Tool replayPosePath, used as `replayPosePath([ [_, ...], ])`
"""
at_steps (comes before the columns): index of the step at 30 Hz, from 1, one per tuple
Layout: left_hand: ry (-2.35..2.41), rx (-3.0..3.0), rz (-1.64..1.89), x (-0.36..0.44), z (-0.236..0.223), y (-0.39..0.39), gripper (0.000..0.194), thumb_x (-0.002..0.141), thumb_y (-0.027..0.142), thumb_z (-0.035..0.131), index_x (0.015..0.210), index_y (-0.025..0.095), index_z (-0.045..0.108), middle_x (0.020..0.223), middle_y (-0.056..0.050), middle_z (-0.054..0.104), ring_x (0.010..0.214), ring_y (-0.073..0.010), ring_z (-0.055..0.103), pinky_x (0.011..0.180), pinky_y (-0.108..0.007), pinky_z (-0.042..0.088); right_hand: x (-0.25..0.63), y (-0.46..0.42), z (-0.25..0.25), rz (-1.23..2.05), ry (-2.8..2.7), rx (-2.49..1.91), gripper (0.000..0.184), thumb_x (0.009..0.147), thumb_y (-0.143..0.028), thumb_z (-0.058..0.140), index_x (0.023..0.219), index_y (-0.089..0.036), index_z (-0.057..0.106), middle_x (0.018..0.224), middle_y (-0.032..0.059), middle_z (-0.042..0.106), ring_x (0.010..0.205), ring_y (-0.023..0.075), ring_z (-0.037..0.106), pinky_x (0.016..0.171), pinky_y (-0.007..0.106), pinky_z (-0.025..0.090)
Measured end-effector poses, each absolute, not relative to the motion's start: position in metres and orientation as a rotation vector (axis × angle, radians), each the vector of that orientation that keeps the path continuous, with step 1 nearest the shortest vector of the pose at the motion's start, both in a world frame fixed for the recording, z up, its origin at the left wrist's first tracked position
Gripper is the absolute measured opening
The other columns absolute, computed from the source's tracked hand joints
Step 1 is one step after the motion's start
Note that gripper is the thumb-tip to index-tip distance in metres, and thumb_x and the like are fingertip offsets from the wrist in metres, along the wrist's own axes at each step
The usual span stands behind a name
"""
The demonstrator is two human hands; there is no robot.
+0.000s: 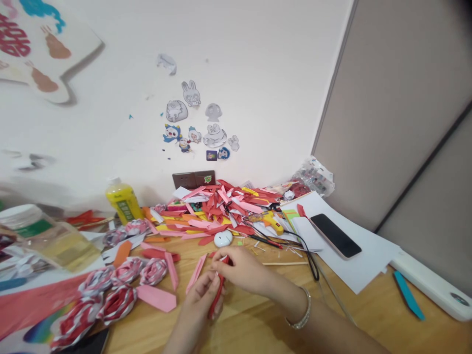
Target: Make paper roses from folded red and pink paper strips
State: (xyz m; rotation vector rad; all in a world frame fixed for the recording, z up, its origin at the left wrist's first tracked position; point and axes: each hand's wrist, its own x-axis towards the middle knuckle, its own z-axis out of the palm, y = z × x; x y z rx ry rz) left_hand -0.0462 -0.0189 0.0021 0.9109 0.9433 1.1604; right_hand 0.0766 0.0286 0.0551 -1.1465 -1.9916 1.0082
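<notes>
My left hand (202, 297) and my right hand (241, 269) meet over the front middle of the wooden table. Between them is a folded red paper strip (217, 297), with a bit of white showing at its top end. My left fingers are closed around its length. The right thumb and fingers pinch the upper end. Just left of my hands lie a narrow pink folded strip (196, 272) and a wider pink paper piece (157, 298). A white earbud case (223, 239) sits right behind my fingers.
Behind is a heap of red, pink and yellow paper strips (217, 206), with a yellow glue gun (272, 222) and its cable. Braided paper rosettes (118, 305), a yellow bottle (124, 201) and a clear jar (55, 241) stand left. A phone (335, 235) rests on white sheets (363, 270) at right.
</notes>
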Motion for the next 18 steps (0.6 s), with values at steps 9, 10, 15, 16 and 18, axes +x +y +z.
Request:
replayPosePath([
  [9,1.189,1.140,1.257,-0.052,0.010,-0.017,0.035,0.069,0.052,0.064,0.077,0.018,0.060,0.047,0.008,0.046,0.040,-0.0070,0.039,0.040,-0.016,0.029,0.084,0.031,0.060,1.015,-2.006,-0.869,0.017,0.084,-0.020,0.051,0.088,-0.017,0.068,0.084,0.0015,0.068,0.075,0.0129,0.059,0.065,0.020,0.042],
  [10,1.249,1.238,1.281,-0.054,0.012,-0.017,0.034,0.068,0.050,0.065,0.080,0.019,0.063,0.051,0.005,0.053,0.046,-0.0100,0.048,0.044,-0.018,0.036,0.087,0.031,0.062,1.001,-2.014,-0.843,0.018,0.084,-0.020,0.051,0.091,-0.018,0.068,0.088,0.0020,0.068,0.078,0.0135,0.060,0.068,0.021,0.043],
  [15,1.478,1.712,1.427,-0.062,0.014,-0.019,0.020,0.076,0.037,0.060,0.084,0.021,0.067,0.083,-0.004,0.069,0.079,-0.0212,0.063,0.071,-0.029,0.048,0.099,0.036,0.068,0.958,-2.194,-0.758,0.025,0.087,-0.025,0.052,0.110,-0.020,0.063,0.102,0.0033,0.067,0.087,0.0144,0.061,0.073,0.021,0.044],
  [16,1.480,1.789,1.436,-0.063,0.014,-0.019,0.018,0.078,0.035,0.057,0.086,0.021,0.067,0.082,-0.004,0.069,0.077,-0.0206,0.063,0.070,-0.029,0.048,0.101,0.038,0.068,0.940,-2.255,-0.727,0.025,0.087,-0.027,0.053,0.110,-0.021,0.063,0.102,0.0028,0.067,0.087,0.0143,0.060,0.074,0.021,0.044],
  [18,1.451,1.926,1.432,-0.064,0.014,-0.020,0.018,0.082,0.031,0.052,0.088,0.022,0.066,0.081,-0.003,0.068,0.076,-0.0195,0.063,0.069,-0.027,0.049,0.104,0.041,0.068,0.866,-2.365,-0.685,0.024,0.086,-0.028,0.055,0.108,-0.022,0.063,0.100,0.0018,0.068,0.087,0.0143,0.060,0.075,0.021,0.043],
])
